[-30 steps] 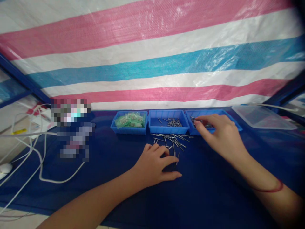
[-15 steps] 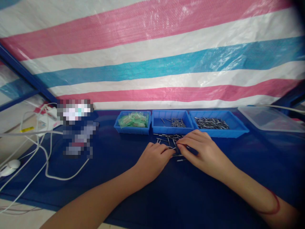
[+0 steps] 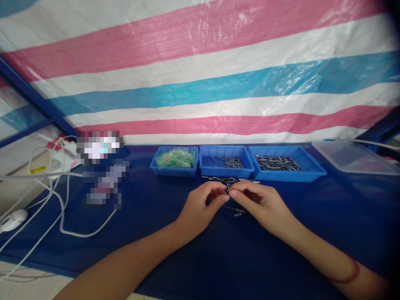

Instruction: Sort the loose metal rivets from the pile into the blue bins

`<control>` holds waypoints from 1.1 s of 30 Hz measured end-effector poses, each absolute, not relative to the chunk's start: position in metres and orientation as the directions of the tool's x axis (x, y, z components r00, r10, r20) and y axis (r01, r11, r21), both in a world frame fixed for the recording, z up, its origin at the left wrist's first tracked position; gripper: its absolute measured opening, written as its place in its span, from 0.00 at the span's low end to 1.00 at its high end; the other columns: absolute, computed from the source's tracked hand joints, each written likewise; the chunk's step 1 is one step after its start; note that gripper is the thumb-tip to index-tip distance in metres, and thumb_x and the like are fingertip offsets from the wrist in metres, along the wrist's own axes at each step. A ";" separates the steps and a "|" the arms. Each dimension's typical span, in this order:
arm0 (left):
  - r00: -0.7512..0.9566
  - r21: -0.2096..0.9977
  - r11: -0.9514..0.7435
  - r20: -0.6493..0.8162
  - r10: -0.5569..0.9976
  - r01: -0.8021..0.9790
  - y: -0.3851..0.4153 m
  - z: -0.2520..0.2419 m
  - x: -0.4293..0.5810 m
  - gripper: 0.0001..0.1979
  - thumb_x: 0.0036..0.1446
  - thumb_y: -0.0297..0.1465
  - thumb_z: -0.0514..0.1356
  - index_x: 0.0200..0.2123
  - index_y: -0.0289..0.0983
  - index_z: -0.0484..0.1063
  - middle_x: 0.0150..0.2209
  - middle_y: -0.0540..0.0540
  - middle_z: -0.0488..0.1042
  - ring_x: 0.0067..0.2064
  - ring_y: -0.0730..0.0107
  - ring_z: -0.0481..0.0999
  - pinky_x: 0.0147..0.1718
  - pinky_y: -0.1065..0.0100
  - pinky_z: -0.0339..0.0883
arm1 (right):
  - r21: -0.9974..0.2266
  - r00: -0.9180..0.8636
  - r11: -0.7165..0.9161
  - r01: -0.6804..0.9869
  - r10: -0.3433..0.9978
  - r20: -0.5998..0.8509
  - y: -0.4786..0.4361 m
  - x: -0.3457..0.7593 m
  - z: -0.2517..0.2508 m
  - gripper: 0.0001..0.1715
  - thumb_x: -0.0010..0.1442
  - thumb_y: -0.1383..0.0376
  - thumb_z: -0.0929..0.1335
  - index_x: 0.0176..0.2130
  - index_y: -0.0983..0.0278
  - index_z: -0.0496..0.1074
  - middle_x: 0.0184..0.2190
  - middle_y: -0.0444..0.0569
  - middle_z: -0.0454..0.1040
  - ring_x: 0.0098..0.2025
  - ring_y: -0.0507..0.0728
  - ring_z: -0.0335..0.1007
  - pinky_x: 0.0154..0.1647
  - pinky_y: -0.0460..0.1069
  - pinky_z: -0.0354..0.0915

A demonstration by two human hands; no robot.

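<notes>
My left hand [image 3: 200, 208] and my right hand [image 3: 259, 202] meet fingertip to fingertip just above the blue table cover, each in a pinch. Something small sits between the tips; I cannot make out what. Loose metal pins [image 3: 229, 180] lie scattered on the cloth just beyond the fingers, and two more pins [image 3: 236, 211] lie under my right hand. Three blue trays stand in a row behind: the left tray [image 3: 174, 171] holds green pieces, the middle tray [image 3: 226, 171] holds a few pins, the right tray [image 3: 286, 173] holds many pins.
A clear plastic lid [image 3: 353, 157] lies at the far right. White cables [image 3: 59, 208] and a white mouse [image 3: 12, 218] lie at the left, beside a blurred-out object [image 3: 103, 171]. A striped tarp [image 3: 200, 75] closes off the back.
My right hand left the right tray and came down to the loose pins in front of the trays. Both hands then lifted slightly and pinched together at the fingertips.
</notes>
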State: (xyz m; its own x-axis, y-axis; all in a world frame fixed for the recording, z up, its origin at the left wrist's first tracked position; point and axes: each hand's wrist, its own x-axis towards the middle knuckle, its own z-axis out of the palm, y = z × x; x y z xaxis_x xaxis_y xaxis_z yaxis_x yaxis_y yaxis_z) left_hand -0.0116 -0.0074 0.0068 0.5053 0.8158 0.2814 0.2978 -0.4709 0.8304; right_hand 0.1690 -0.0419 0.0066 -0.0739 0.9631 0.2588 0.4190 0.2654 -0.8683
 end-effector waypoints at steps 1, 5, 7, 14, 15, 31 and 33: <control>0.517 0.826 -0.475 0.275 0.810 0.305 -0.008 0.007 -0.012 0.09 0.61 0.34 0.59 0.42 0.37 0.73 0.37 0.48 0.76 0.36 0.70 0.74 0.37 0.70 0.66 | -0.865 -0.057 0.270 0.423 0.961 0.271 -0.043 0.169 0.007 0.15 0.61 0.55 0.66 0.33 0.62 0.75 0.31 0.48 0.76 0.35 0.56 0.72 0.35 0.49 0.67; 0.543 0.806 -0.490 0.260 0.798 0.333 -0.008 0.007 -0.011 0.07 0.61 0.34 0.59 0.38 0.36 0.74 0.33 0.48 0.76 0.35 0.70 0.73 0.36 0.70 0.64 | -0.835 0.009 0.307 0.456 0.937 0.350 -0.045 0.169 0.009 0.12 0.60 0.56 0.67 0.37 0.61 0.76 0.32 0.48 0.76 0.35 0.55 0.71 0.33 0.50 0.66; 0.529 0.815 -0.478 0.260 0.808 0.329 -0.008 0.006 -0.011 0.08 0.61 0.34 0.59 0.37 0.36 0.74 0.33 0.48 0.75 0.34 0.70 0.73 0.35 0.70 0.64 | -0.828 0.025 0.320 0.460 0.928 0.372 -0.046 0.168 0.010 0.12 0.59 0.56 0.68 0.38 0.61 0.75 0.30 0.47 0.74 0.32 0.54 0.69 0.31 0.49 0.65; 0.547 0.834 -0.466 0.252 0.799 0.297 -0.011 0.006 -0.009 0.08 0.60 0.35 0.59 0.36 0.36 0.70 0.32 0.49 0.73 0.32 0.72 0.70 0.32 0.72 0.62 | -0.778 -0.055 0.399 0.485 0.902 0.429 -0.051 0.164 0.013 0.08 0.62 0.61 0.66 0.32 0.61 0.72 0.25 0.44 0.68 0.29 0.52 0.64 0.31 0.48 0.62; 0.548 0.832 -0.474 0.263 0.794 0.287 -0.011 0.007 -0.009 0.08 0.60 0.35 0.60 0.36 0.36 0.70 0.32 0.50 0.73 0.32 0.73 0.70 0.32 0.72 0.62 | -0.767 -0.076 0.423 0.482 0.892 0.445 -0.051 0.165 0.014 0.08 0.62 0.62 0.66 0.32 0.61 0.72 0.26 0.44 0.67 0.29 0.52 0.64 0.31 0.48 0.62; 0.583 0.619 -0.631 0.320 0.746 0.468 0.007 0.021 -0.024 0.10 0.60 0.34 0.59 0.43 0.36 0.69 0.38 0.47 0.73 0.40 0.67 0.71 0.41 0.66 0.64 | -0.317 -0.156 0.424 0.849 0.773 0.615 -0.032 0.216 0.028 0.11 0.64 0.64 0.62 0.32 0.63 0.71 0.28 0.48 0.72 0.32 0.54 0.67 0.36 0.50 0.61; 0.669 0.508 -0.706 0.297 0.681 0.493 0.011 0.022 -0.028 0.10 0.59 0.35 0.59 0.42 0.37 0.71 0.40 0.46 0.73 0.43 0.64 0.71 0.44 0.64 0.63 | -0.236 0.046 0.127 0.964 0.789 0.613 -0.026 0.244 0.032 0.13 0.64 0.60 0.62 0.31 0.63 0.71 0.27 0.48 0.73 0.30 0.53 0.68 0.33 0.49 0.60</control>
